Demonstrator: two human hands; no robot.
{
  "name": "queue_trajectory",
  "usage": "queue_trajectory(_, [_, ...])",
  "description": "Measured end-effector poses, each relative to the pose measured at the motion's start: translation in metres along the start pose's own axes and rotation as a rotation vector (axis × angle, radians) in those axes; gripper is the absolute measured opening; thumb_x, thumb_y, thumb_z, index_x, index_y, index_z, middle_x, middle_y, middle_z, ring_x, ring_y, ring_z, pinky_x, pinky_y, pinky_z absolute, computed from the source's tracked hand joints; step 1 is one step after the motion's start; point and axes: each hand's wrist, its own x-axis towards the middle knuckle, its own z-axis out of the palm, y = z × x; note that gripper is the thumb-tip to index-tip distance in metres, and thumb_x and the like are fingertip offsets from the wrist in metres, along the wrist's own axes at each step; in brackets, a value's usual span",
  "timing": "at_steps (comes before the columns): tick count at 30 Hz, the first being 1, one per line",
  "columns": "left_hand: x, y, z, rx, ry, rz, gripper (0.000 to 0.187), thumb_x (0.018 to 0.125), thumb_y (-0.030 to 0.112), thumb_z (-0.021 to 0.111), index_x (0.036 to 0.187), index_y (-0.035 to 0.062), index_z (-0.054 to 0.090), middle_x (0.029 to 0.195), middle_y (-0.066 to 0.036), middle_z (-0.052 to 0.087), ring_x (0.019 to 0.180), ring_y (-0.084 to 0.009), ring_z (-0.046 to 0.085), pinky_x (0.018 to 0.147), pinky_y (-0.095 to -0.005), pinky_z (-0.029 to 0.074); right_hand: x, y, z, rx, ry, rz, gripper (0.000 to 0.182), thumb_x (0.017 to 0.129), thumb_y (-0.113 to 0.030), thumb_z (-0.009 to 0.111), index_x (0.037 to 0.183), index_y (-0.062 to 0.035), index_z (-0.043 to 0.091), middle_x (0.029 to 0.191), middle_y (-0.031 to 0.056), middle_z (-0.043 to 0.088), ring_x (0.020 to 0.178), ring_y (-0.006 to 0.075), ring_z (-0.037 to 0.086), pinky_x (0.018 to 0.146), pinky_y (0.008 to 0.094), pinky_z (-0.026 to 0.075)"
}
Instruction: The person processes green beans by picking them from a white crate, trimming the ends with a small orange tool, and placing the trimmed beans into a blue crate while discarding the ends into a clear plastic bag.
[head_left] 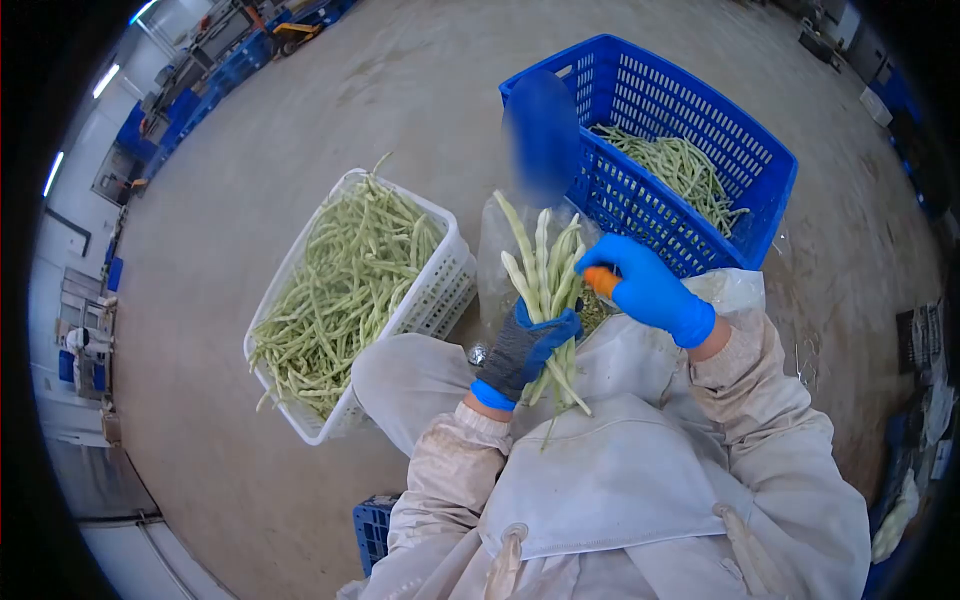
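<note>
My left hand (535,345), in a grey and blue work glove, is wrapped round a bunch of long pale green beans (543,265). The beans stick up above the fist, and several ends hang out below it over my lap. Just right of the bunch, my right hand (650,290) in a blue glove is closed round a tool with an orange handle (601,281). No blade can be made out on this tool. Behind the bunch, a clear plastic bag (493,265) stands between my knees, with small green bits (592,312) low down by the beans.
To the left, a white crate (437,300) is heaped with green beans (345,285). A blue crate (650,185) at the upper right holds more beans (685,170). A blue plastic stool or crate (372,530) sits at the lower left. A blurred blue patch covers part of the blue crate.
</note>
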Motion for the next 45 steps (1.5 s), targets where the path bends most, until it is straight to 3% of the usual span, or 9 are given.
queue_trajectory(9, [-0.005,0.005,0.004,-0.235,0.002,-0.027,0.043,0.083,0.009,0.06,0.122,0.0012,0.046,0.104,-0.01,0.059,0.086,-0.0187,0.061,0.076,-0.0307,0.051,-0.005,-0.011,-0.003,0.417,0.162,0.092,0.022,0.08,-0.005,0.057,0.101,-0.0053,0.062,0.091,0.0089,0.061,0.082,0.0189,0.057,0.075,0.031,0.046])
queue_trajectory(14, [0.0,0.002,0.009,0.049,0.018,0.127,0.041,0.082,0.008,0.06,0.121,0.0008,0.047,0.103,-0.009,0.059,0.086,-0.0183,0.061,0.076,-0.0301,0.05,0.005,-0.014,0.019,-0.267,-0.072,-0.135,0.019,0.083,-0.017,0.059,0.098,-0.0057,0.064,0.081,0.0065,0.058,0.071,0.0187,0.055,0.067,0.0294,0.046])
queue_trajectory(22, [-0.012,0.01,0.007,-0.333,0.095,0.027,0.041,0.084,0.008,0.058,0.122,0.001,0.047,0.106,-0.009,0.059,0.087,-0.0169,0.06,0.076,-0.0302,0.05,0.01,0.019,-0.028,0.951,0.223,0.212,0.023,0.083,-0.017,0.062,0.097,0.0015,0.063,0.091,0.0048,0.064,0.08,0.0132,0.058,0.07,0.0272,0.046])
queue_trajectory(23, [-0.013,0.012,0.007,-0.336,0.095,0.028,0.041,0.084,0.008,0.058,0.122,0.001,0.047,0.106,-0.009,0.059,0.087,-0.0169,0.06,0.076,-0.0302,0.05,0.004,0.031,-0.031,0.949,0.222,0.214,0.023,0.083,-0.017,0.062,0.097,0.0015,0.063,0.091,0.0048,0.064,0.08,0.0132,0.058,0.07,0.0272,0.046])
queue_trajectory(25, [-0.014,0.017,0.007,-0.367,0.074,0.024,0.041,0.084,0.007,0.058,0.123,0.0012,0.046,0.107,-0.009,0.058,0.087,-0.0167,0.06,0.075,-0.0301,0.05,0.0,0.039,-0.029,-0.514,0.375,-0.204,0.02,0.081,-0.014,0.06,0.096,-0.0008,0.063,0.089,0.0091,0.064,0.078,0.0192,0.059,0.071,0.0313,0.047])
queue_trajectory(28, [-0.01,0.012,0.01,-0.277,0.064,0.059,0.043,0.082,0.008,0.061,0.122,0.0014,0.047,0.109,-0.009,0.058,0.089,-0.0161,0.059,0.076,-0.03,0.05,-0.009,-0.006,-0.014,0.171,0.032,0.065,0.019,0.079,-0.014,0.059,0.094,-0.0039,0.064,0.088,0.0134,0.063,0.077,0.0277,0.06,0.071,0.0368,0.047])
queue_trajectory(32, [-0.001,-0.009,0.001,0.021,0.025,0.109,0.047,0.078,0.008,0.066,0.121,0.0011,0.047,0.109,-0.009,0.057,0.093,-0.0166,0.058,0.078,-0.03,0.05,0.0,-0.02,0.006,-0.113,-0.152,-0.094,0.019,0.076,-0.015,0.058,0.092,-0.0068,0.065,0.088,0.0149,0.063,0.077,0.0318,0.06,0.07,0.0395,0.047])
queue_trajectory(37, [-0.003,-0.012,0.001,0.325,0.104,0.164,0.058,0.076,0.017,0.071,0.123,0.0004,0.042,0.114,-0.012,0.055,0.101,-0.0212,0.056,0.086,-0.0337,0.046,0.011,-0.022,0.008,-0.06,-0.438,0.146,0.02,0.077,-0.014,0.059,0.093,-0.0049,0.065,0.084,0.0146,0.064,0.074,0.0266,0.062,0.068,0.0349,0.048])
queue_trajectory(45, [0.0,-0.014,0.002,0.185,0.081,0.116,0.057,0.075,0.014,0.071,0.123,0.0007,0.042,0.113,-0.011,0.055,0.099,-0.0188,0.055,0.086,-0.0317,0.046,0.013,0.0,0.014,0.019,-0.25,0.115,0.018,0.077,-0.014,0.058,0.088,-0.0016,0.064,0.079,0.0132,0.064,0.071,0.0219,0.061,0.066,0.034,0.048])
